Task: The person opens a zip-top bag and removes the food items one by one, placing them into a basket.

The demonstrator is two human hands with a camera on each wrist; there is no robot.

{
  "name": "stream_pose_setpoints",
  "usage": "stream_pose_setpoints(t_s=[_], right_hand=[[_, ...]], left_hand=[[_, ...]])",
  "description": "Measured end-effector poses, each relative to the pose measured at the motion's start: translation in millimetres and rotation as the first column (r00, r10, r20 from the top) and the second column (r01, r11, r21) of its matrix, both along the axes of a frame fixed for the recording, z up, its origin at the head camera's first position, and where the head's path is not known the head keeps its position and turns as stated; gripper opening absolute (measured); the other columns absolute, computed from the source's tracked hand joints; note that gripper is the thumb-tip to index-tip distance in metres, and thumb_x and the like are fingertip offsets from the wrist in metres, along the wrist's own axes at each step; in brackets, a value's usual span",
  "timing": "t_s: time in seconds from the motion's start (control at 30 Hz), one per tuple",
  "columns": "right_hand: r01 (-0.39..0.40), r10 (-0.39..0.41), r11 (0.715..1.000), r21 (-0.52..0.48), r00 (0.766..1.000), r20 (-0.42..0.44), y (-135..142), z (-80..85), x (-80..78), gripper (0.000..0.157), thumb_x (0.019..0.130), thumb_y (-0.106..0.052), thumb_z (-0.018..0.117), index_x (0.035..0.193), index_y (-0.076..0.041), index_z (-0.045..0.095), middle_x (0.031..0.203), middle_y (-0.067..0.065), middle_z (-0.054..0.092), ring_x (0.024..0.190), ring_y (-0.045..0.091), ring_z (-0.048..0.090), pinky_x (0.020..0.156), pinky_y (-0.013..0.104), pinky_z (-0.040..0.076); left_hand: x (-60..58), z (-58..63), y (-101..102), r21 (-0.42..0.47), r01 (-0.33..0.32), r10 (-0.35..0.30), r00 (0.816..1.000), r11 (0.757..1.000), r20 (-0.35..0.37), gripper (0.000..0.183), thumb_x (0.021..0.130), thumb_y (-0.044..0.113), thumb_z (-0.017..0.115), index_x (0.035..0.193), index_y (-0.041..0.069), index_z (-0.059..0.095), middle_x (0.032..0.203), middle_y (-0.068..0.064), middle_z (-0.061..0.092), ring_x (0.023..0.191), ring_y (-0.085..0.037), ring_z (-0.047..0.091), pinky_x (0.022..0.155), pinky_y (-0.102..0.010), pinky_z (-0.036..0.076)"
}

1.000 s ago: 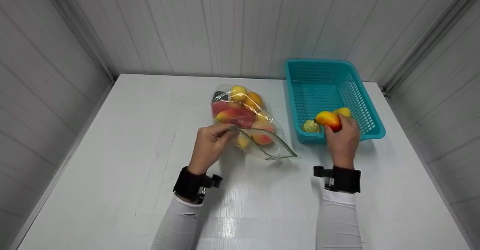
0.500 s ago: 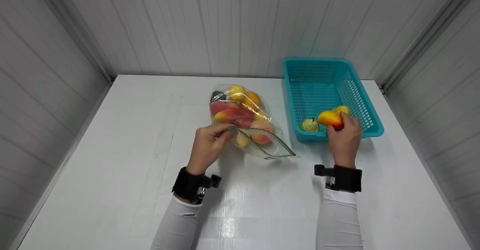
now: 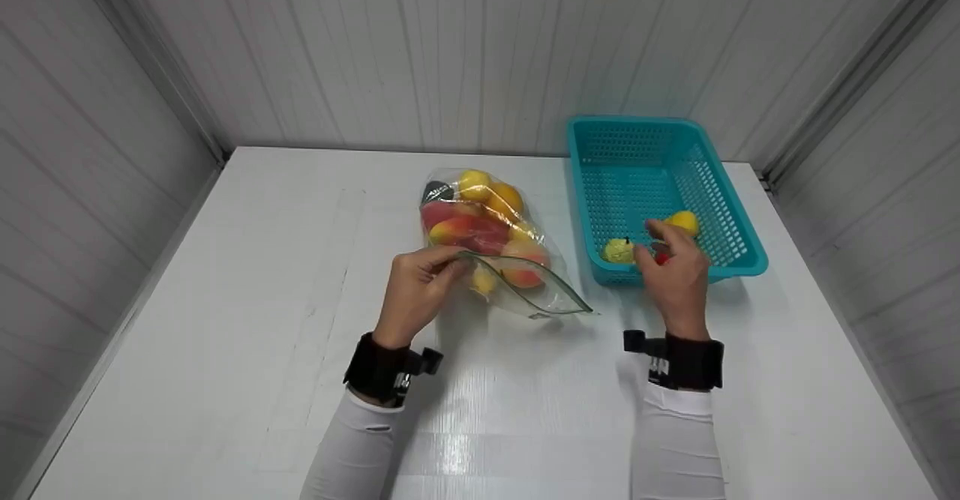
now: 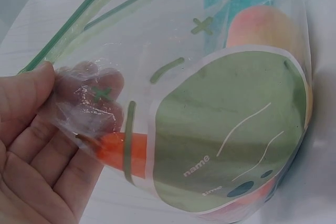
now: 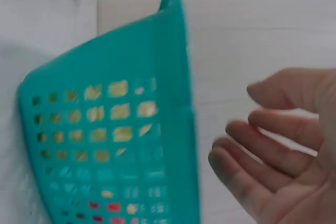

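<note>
My left hand [image 3: 420, 290] pinches the green-edged mouth of a clear zip bag [image 4: 157, 35], thumb on one side and fingers behind the film. Inside the bag are several fruits, among them a red-yellow mango [image 3: 454, 230], an orange [image 3: 505, 202] and a yellow fruit [image 3: 475, 185]. My right hand [image 3: 677, 282] hovers over the near rim of a teal basket [image 3: 645, 133], fingers loosely bent and apart, holding nothing. Mostly hidden below it is a red fruit [image 3: 663, 258]. A pale green round fruit [image 3: 618, 251] and a yellow fruit [image 3: 683, 223] lie beside it in the basket.
Both bag and basket stand on a white table [image 3: 247, 297], the basket at the back right near a panelled wall [image 3: 480, 58]. The basket's holed side [image 5: 94, 129] rises beside my right hand.
My right hand has let go of the red-yellow mango, which is down in the basket, and has shifted slightly left with its fingers spread. My left hand still pinches the bag.
</note>
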State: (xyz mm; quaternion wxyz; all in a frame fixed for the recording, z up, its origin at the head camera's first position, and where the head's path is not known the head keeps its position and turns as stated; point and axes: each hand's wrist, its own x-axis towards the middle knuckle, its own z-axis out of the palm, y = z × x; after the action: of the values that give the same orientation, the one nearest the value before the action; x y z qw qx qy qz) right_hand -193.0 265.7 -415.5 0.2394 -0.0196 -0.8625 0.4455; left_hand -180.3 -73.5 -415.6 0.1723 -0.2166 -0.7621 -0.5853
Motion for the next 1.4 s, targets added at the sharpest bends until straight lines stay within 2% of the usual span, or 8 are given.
stream_pose_setpoints(t_s=[0.13,0.33,0.5,0.67,0.83,0.97,1.17,1.4], right_hand=[[-0.207,0.207,0.978,0.009,0.968,-0.141,-18,9.7,7.6,0.033,0.092,0.005,0.071,0.125,0.004,0.071,0.122,0.017,0.072,0.112,0.029,0.067,0.094,0.019,0.053],[-0.462,0.488,0.871,0.166,0.851,-0.194,-46,23.3,20.5,0.027,0.089,0.009,0.073,0.114,0.001,0.076,0.111,0.009,0.076,0.097,0.026,0.071,0.091,0.017,0.053],[-0.585,0.624,0.773,0.246,0.772,-0.123,-67,28.3,28.9,0.022,0.092,0.009,0.069,0.107,-0.004,0.079,0.104,0.005,0.078,0.095,0.022,0.072,0.089,0.027,0.057],[-0.648,0.667,0.7,0.301,0.744,0.051,-85,24.6,29.7,0.024,0.096,0.004,0.065,0.114,-0.004,0.078,0.111,0.007,0.078,0.102,0.024,0.072,0.088,0.042,0.06],[-0.702,0.694,0.651,0.288,0.705,0.149,-96,5.9,16.2,0.023,0.1,-0.001,0.062,0.119,0.0,0.075,0.12,0.012,0.075,0.111,0.028,0.07,0.093,0.045,0.058],[-0.693,0.683,0.66,0.289,0.714,0.154,-101,-13.7,5.3,0.031,0.097,0.002,0.061,0.127,0.004,0.07,0.13,0.017,0.069,0.123,0.033,0.063,0.1,0.049,0.053],[-0.569,0.577,0.725,0.388,0.809,0.11,-105,-33.8,-2.7,0.043,0.092,0.001,0.071,0.134,0.004,0.062,0.135,0.024,0.062,0.128,0.04,0.057,0.106,0.053,0.048],[-0.462,0.421,0.807,0.367,0.887,0.192,-108,-43.7,-3.9,0.053,0.093,-0.008,0.073,0.139,0.01,0.052,0.136,0.033,0.057,0.129,0.046,0.054,0.109,0.056,0.044]], left_hand=[[0.0,0.2,0,-0.01,-0.005,0.004,1.0,1.0,-0.007,0.01,0.093,0.002,0.074,0.1,0.002,0.081,0.091,-0.008,0.079,0.08,-0.019,0.074,0.068,-0.02,0.055],[-0.2,-0.4,0,-0.002,-0.003,0.003,1.0,1.0,-0.014,0.009,0.093,0.002,0.075,0.099,0.001,0.081,0.091,-0.009,0.079,0.077,-0.018,0.073,0.066,-0.019,0.053],[0.4,0.0,1,-0.005,-0.004,0.004,1.0,1.0,-0.027,0.008,0.092,0.003,0.075,0.098,0.002,0.081,0.09,-0.008,0.079,0.077,-0.017,0.073,0.067,-0.019,0.053],[0.7,0.4,2,-0.013,-0.004,0.004,1.0,1.0,-0.03,0.007,0.093,0.005,0.076,0.097,0.003,0.082,0.09,-0.005,0.079,0.078,-0.014,0.073,0.068,-0.02,0.054],[0.7,0.5,3,-0.022,-0.01,0.009,0.999,1.0,-0.039,0.007,0.093,0.003,0.075,0.095,0.002,0.081,0.088,-0.005,0.078,0.078,-0.012,0.071,0.069,-0.021,0.055],[0.6,-0.5,3,-0.018,-0.002,0.001,0.999,1.0,-0.042,0.007,0.094,0.004,0.075,0.095,0.004,0.081,0.087,-0.004,0.078,0.077,-0.012,0.07,0.069,-0.021,0.055],[0.7,-0.2,6,-0.016,0.009,-0.01,0.999,1.0,-0.037,0.008,0.094,0.005,0.074,0.095,0.004,0.082,0.085,-0.002,0.077,0.077,-0.012,0.07,0.07,-0.022,0.055],[0.8,-0.8,9,-0.022,0.033,-0.033,0.999,0.999,-0.023,0.008,0.094,0.003,0.074,0.097,0.0,0.081,0.09,-0.004,0.079,0.08,-0.013,0.071,0.071,-0.023,0.056]])
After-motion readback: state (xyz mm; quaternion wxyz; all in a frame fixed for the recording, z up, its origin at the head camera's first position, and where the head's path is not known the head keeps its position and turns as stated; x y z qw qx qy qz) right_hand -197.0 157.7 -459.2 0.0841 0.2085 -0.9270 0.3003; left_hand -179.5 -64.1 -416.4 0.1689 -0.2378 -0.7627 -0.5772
